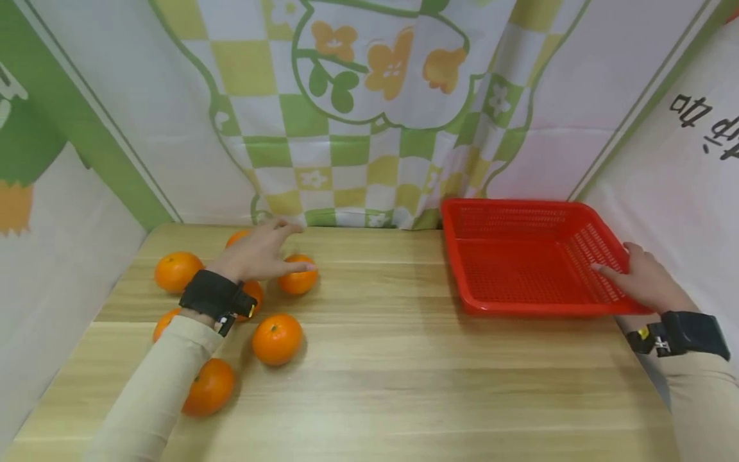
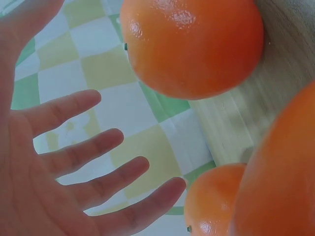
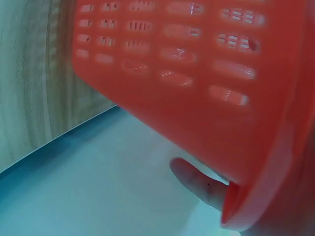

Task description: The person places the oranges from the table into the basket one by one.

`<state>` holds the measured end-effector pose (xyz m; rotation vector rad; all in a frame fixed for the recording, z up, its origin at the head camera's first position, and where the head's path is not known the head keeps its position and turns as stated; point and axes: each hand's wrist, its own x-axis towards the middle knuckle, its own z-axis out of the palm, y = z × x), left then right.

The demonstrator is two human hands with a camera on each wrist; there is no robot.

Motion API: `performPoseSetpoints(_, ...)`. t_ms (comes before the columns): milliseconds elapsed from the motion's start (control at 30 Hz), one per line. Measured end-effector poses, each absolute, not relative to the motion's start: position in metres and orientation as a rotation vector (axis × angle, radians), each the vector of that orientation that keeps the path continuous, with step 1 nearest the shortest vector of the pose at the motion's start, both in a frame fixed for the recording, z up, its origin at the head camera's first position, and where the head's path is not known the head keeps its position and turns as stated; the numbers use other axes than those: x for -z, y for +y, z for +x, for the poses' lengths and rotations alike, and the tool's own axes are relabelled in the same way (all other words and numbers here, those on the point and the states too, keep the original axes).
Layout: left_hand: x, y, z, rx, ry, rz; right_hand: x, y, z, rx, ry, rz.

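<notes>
My left hand [image 1: 254,253] hovers over several oranges on the left side of the table, fingers spread and holding nothing. Its thumb overlaps one orange [image 1: 297,282] in the head view. The left wrist view has the spread fingers [image 2: 93,152] apart from a large glossy orange [image 2: 192,49]. At the right, my right hand [image 1: 652,282] grips the side rim of a red plastic basket [image 1: 519,273], thumb over the inside. A fingertip [image 3: 194,182] shows below the rim on the outside of the slotted basket wall [image 3: 187,108] in the right wrist view.
Nearer oranges [image 1: 277,340] lie around my left forearm, some partly hidden by it. The wooden table [image 1: 404,385] ends at a checked, flowered cloth [image 1: 358,160] hanging behind. White cloth walls [image 1: 652,173] stand at both sides.
</notes>
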<state>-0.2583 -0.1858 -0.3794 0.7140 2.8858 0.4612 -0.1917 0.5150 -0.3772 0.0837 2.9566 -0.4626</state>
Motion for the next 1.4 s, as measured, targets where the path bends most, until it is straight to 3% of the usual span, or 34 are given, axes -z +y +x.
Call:
performPoseSetpoints(267, 0.382, -0.179, -0.264, -0.444, 2.835, 0.767, 0.388, 0.527, -0.183, 0.483, 2.918, 0.223)
performPoseSetpoints(1400, 0.412, -0.173, -0.264, -0.323, 2.786, 0.770, 0.402, 0.533, -0.177, 0.656, 2.931, 0.285)
